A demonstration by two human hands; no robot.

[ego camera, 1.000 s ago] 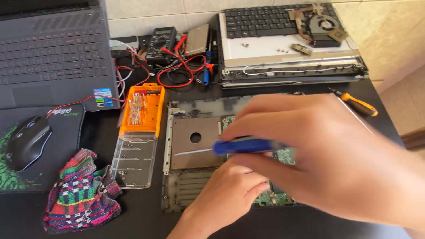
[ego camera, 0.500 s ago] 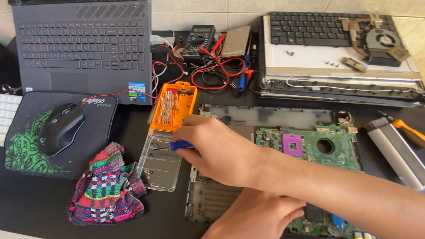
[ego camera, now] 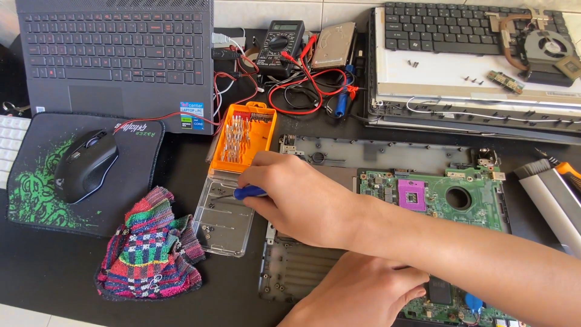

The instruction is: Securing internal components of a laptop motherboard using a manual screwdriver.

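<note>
Over clear plastic lid (ego camera: 223,219) of orange bit case (ego camera: 243,137), right hand (ego camera: 296,197) pinches blue-handled screwdriver (ego camera: 249,192); left hand (ego camera: 363,293) rests curled on grey laptop base (ego camera: 296,269).

Two hands (ego camera: 296,194), one screwdriver (ego camera: 248,193), one mouse (ego camera: 85,165), one cloth (ego camera: 148,254).

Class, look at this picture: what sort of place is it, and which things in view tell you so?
Probably a laptop repair bench. A bare green circuit board lies in an opened laptop base, a multimeter with red leads sits behind it, and the right hand holds a blue screwdriver over a clear case lid.
</note>
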